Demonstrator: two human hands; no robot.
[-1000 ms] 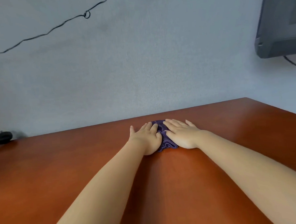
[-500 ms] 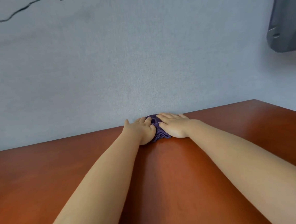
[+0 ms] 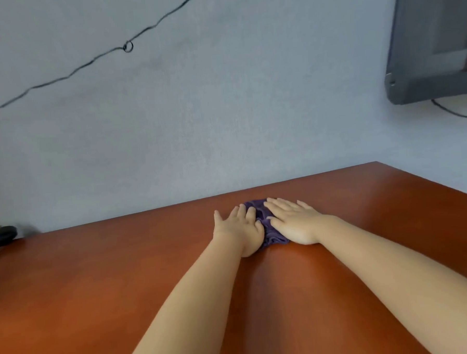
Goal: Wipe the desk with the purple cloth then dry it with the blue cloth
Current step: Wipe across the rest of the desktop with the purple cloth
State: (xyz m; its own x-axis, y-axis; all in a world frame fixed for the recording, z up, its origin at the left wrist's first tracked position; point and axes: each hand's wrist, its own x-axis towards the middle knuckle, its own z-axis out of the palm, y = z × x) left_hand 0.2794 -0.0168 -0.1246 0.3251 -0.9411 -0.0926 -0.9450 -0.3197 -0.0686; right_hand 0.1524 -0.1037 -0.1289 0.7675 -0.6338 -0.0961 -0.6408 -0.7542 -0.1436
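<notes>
We press our left hand [image 3: 239, 228] and our right hand [image 3: 293, 221] flat, fingers straight, side by side on the crumpled purple cloth [image 3: 267, 226], which lies bunched between and under them on the glossy reddish-brown wooden table [image 3: 110, 278], close to its far edge by the pale grey-blue wall [image 3: 197, 124]. Relative to the purple cloth, a thin black cable [image 3: 85, 64] with a small loop runs across the wall up and to the left, a dark grey screen [image 3: 433, 44] hangs up and to the right, and a black object [image 3: 1, 235] we cannot identify sits far left at the table's back edge.
</notes>
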